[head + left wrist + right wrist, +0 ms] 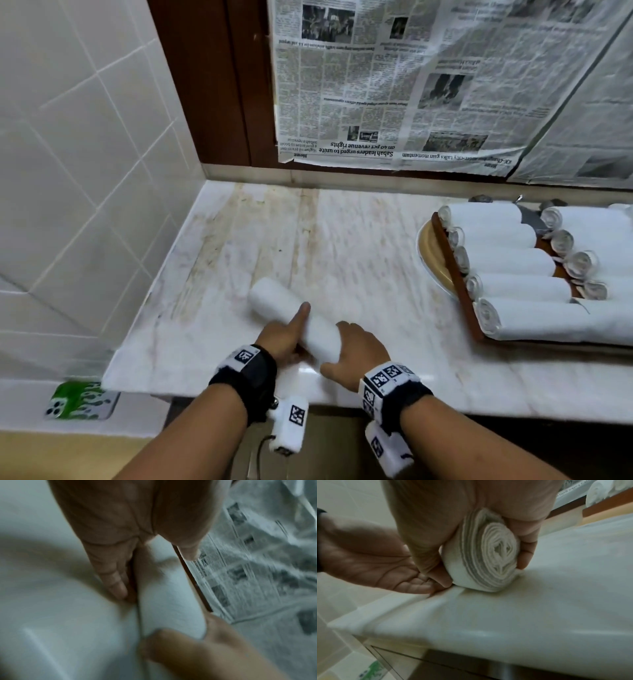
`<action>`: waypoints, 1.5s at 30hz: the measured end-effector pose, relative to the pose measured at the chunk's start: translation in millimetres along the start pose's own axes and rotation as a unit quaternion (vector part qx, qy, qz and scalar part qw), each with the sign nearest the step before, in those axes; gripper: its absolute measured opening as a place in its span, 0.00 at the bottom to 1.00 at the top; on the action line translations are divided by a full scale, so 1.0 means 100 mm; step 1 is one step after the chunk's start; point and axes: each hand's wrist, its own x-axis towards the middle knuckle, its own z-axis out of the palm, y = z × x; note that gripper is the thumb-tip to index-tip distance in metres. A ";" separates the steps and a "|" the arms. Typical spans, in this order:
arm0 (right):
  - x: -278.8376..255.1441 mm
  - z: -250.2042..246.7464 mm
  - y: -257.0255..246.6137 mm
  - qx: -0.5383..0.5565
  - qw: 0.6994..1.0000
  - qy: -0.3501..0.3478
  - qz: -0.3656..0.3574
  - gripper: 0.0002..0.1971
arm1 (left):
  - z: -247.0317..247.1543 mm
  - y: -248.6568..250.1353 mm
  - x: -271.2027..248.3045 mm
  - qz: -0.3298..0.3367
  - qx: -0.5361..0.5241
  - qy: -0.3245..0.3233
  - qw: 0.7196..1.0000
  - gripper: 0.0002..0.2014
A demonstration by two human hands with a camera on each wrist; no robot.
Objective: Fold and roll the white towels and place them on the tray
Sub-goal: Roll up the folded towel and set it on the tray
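The rolled white towel (297,320) lies near the front edge of the marble bench (359,246), angled toward the back left corner. The right hand (356,353) wraps its fingers (528,550) and thumb round the near end of the roll, where the right wrist view shows a tight spiral of layers, greyish in shadow. The left hand (286,337) rests alongside the roll with fingers (111,573) nearly straight, the forefinger laid along the cloth and the others against the bench at the seam.

The likely trouble is the loose outer flap: if the roll is lifted by one end only, the far end could sag and the spiral slacken or telescope. The wooden tray (457,274) at the right edge of the bench already carries rows of rolled towels (507,260) packed close, so a careless placement could nudge a neighbour open or leave the new roll perched on the rim.
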 end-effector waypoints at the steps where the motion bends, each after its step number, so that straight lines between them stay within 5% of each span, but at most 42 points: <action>1: 0.02 0.00 0.03 0.014 1.000 0.003 -0.003 0.37 | 0.09 0.05 0.04 -0.002 -0.043 0.022 0.999 0.36; 5: 0.02 -0.22 0.24 0.125 0.991 -0.042 -0.024 0.33 | 0.39 0.38 0.20 0.029 -0.156 0.082 0.984 0.41; 8: -0.03 -0.72 0.70 0.177 0.983 -0.015 -0.046 0.36 | 0.97 0.88 0.20 0.102 -0.198 0.065 0.973 0.29; 12: -0.18 -1.71 1.67 0.175 0.976 0.115 -0.056 0.49 | 2.24 1.64 0.09 0.166 -0.183 -0.057 0.967 0.26; 16: -0.18 -2.47 2.78 0.258 0.958 0.110 -0.057 0.73 | 3.51 2.15 0.08 0.183 -0.134 -0.188 0.956 0.22; 20: -0.19 -2.90 3.58 0.289 0.950 0.118 -0.027 0.68 | 4.44 2.36 0.22 0.153 -0.104 -0.229 0.956 0.26; 23: -0.15 -3.05 3.92 0.336 0.935 0.114 0.001 0.58 | 4.87 2.45 0.45 0.179 -0.021 -0.162 0.970 0.37; 26: -0.01 -3.10 4.10 0.353 0.922 0.144 0.061 0.51 | 5.02 2.52 0.65 0.242 0.193 -0.087 0.947 0.50; 31: 0.20 -3.06 4.16 0.322 0.922 0.097 0.191 0.39 | 4.86 2.36 0.86 0.275 0.413 0.007 0.868 0.38; 38: 0.27 -2.99 4.12 0.087 0.979 -0.027 0.184 0.30 | 4.34 2.20 0.92 0.179 0.498 0.128 0.839 0.38; 42: 0.22 -3.27 4.15 0.039 0.983 0.021 0.179 0.18 | 4.08 2.14 0.96 0.082 0.513 0.157 0.840 0.45; 45: 0.21 -3.59 4.47 0.060 0.966 0.121 0.222 0.23 | 3.99 2.04 0.92 0.050 0.502 0.143 0.852 0.47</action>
